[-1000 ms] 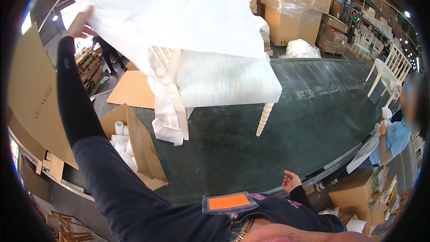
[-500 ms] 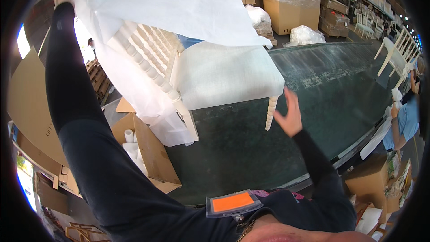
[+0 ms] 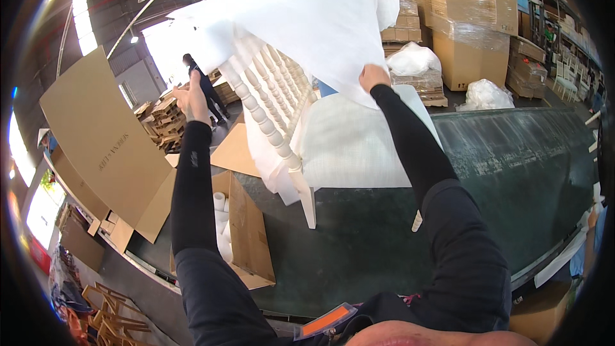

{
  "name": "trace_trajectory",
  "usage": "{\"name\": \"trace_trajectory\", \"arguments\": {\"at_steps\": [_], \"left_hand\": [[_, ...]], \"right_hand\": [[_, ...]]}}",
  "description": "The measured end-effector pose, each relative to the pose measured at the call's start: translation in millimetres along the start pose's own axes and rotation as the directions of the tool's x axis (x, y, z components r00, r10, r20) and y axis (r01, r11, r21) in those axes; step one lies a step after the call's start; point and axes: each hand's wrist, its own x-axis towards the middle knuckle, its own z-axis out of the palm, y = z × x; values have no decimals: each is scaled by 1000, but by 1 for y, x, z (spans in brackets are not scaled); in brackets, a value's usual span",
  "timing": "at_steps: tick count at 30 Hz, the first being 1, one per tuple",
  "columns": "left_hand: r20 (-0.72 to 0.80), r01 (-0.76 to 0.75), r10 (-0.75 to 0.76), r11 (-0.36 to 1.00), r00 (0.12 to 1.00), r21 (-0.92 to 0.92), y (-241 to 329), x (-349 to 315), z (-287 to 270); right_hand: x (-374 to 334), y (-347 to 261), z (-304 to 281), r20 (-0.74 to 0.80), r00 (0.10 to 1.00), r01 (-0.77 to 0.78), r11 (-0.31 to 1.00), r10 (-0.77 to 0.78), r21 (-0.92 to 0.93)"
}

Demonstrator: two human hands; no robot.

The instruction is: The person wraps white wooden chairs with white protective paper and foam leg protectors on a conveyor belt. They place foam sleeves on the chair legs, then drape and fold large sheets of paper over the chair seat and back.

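Your right hand (image 3: 373,77) has its grip closed on the lower edge of the large white sheet of thin wrapping material (image 3: 307,19), pinching it above the chair's seat. Your left hand (image 3: 192,97) is raised at the sheet's left side with the fingers spread and curled back toward you; you cannot tell from here whether it actually has hold of the sheet's edge or only touches it.

The sheet hangs spread between your two hands, draped over the top of the white wooden chair with turned spindle back (image 3: 272,99). That chair stands upright on the dark green worktop (image 3: 512,166), its pale cushioned seat (image 3: 359,144) facing right and its front legs planted on the surface.

Just left of the chair, at the worktop's edge, an open brown cardboard box (image 3: 246,230) holds white rolls. A large flat brown cardboard panel (image 3: 106,141) leans further left. Behind the chair stand tall stacked cardboard cartons wrapped in clear film (image 3: 461,19), and another person (image 3: 204,86) in dark clothes stands in the aisle beyond your left hand.
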Motion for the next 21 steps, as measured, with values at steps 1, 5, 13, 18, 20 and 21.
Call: {"name": "trace_trajectory", "arguments": {"at_steps": [1, 5, 13, 18, 20, 21], "left_hand": [[-29, -94, 96, 993, 995, 65, -17, -26, 11], [282, -299, 295, 954, 913, -29, -32, -115, 26], [679, 30, -93, 994, 728, 103, -26, -185, 121], [879, -925, 403, -165, 255, 343, -41, -181, 187], [887, -780, 396, -467, 237, 417, -53, -128, 191], [874, -774, 315, -416, 370, 478, -48, -125, 204]], "right_hand": [[13, 2, -3, -63, 998, -12, 996, 7, -90], [32, 13, -4, -412, 909, 44, 998, -59, -45], [32, 39, -20, -6, 949, -232, 709, 316, 665], [3, 44, -60, 107, 971, -230, 707, 214, 669], [-14, 11, -61, 187, 980, -181, 682, 65, 709], [-25, 14, -63, 220, 975, -179, 695, 31, 696]]}}
